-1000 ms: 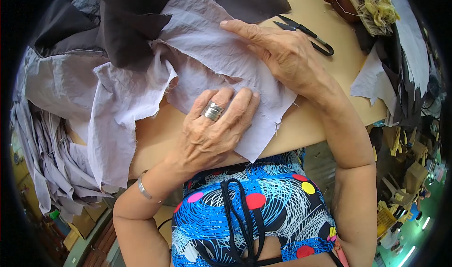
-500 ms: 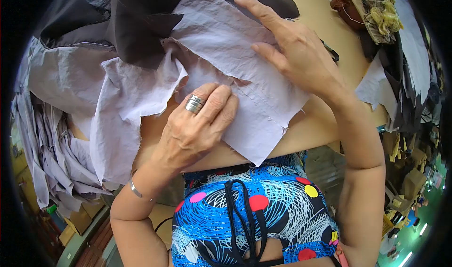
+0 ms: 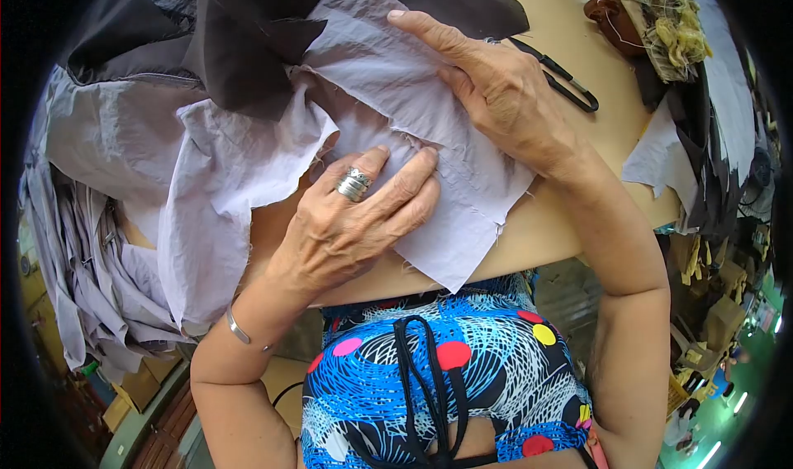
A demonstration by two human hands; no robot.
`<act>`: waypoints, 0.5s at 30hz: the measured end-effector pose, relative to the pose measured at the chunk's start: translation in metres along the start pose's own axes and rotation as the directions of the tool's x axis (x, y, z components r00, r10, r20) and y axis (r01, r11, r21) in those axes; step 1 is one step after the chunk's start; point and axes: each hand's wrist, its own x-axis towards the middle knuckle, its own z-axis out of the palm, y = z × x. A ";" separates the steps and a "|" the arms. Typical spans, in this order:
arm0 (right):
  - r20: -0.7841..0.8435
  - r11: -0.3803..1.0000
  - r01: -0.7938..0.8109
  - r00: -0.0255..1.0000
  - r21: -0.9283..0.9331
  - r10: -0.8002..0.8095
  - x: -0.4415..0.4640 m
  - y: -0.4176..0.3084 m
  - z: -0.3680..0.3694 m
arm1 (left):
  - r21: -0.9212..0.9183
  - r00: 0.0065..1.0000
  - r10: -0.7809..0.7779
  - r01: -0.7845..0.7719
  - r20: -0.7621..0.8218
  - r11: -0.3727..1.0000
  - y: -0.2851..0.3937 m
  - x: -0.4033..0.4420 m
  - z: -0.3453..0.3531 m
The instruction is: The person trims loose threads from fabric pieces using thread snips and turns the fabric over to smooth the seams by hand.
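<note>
A pale lilac-grey cloth piece [image 3: 462, 221] with frayed edges lies on the table in front of me, with a seam line and a fold across its middle. My left hand [image 3: 363, 221], wearing silver rings, rests on the cloth by the fold, its fingers apart. Higher up on the same piece, my right hand [image 3: 512, 97] lies with the index finger stretched out and the thumb slightly apart from it. Just beyond the right hand is a slim black looped tool [image 3: 570, 82], partly hidden; its exact kind cannot be made out.
Dark fabric [image 3: 248, 39] is heaped at the back left. More pale cloth [image 3: 211, 196] hangs over the tan table's [image 3: 562, 221] left side. At the back right lie a clump of yellowish threads [image 3: 673, 35] and a brown object [image 3: 613, 27]. Cloth scraps [image 3: 661, 155] hang at the right edge.
My left hand has shifted slightly right and its fingers have spread from a closer bunch. The right hand has moved left and down onto the cloth, uncovering more of the black tool.
</note>
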 end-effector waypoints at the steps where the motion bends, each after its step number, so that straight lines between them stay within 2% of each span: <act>1: -0.002 1.000 0.008 1.000 -0.009 -0.009 0.000 0.000 0.000 | -0.010 1.000 -0.009 0.009 0.004 1.000 0.000 0.001 0.000; 8: -0.008 0.998 0.023 1.000 -0.054 -0.023 -0.001 -0.001 0.000 | -0.041 0.988 -0.154 0.154 -0.003 0.987 0.007 0.002 0.002; 11: -0.008 0.999 0.027 1.000 -0.042 -0.027 -0.001 0.000 0.000 | -0.019 0.999 -0.046 0.047 0.003 0.999 0.002 -0.001 0.002; 15: -0.024 0.999 0.042 0.999 -0.024 -0.043 0.000 0.001 0.001 | 0.010 0.999 -0.020 0.019 0.036 1.000 0.002 -0.001 0.000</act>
